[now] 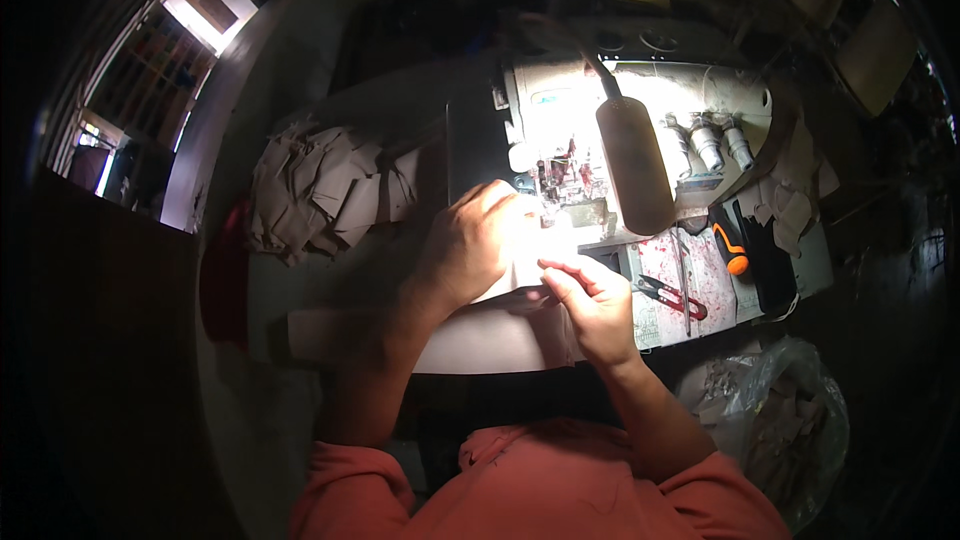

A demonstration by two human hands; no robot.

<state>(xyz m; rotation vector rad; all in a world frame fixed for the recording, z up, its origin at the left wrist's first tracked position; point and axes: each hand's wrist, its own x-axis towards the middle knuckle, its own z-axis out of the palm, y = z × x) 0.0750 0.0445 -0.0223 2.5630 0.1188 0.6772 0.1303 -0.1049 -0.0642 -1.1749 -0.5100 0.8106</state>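
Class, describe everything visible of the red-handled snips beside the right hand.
The snips have red handles and dark, seemingly metal blades. They lie on the red-speckled worktop, blades toward the right hand, rounded end away. A slim metal rod crosses them; which is uppermost is unclear. No hand touches them.

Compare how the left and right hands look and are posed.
The left hand shows its back, fingers toward the sewing machine; the right hand holds thumb and forefinger close together. Glare washes out the left hand's fingertips; the right hand's are distinct. Both are bare.
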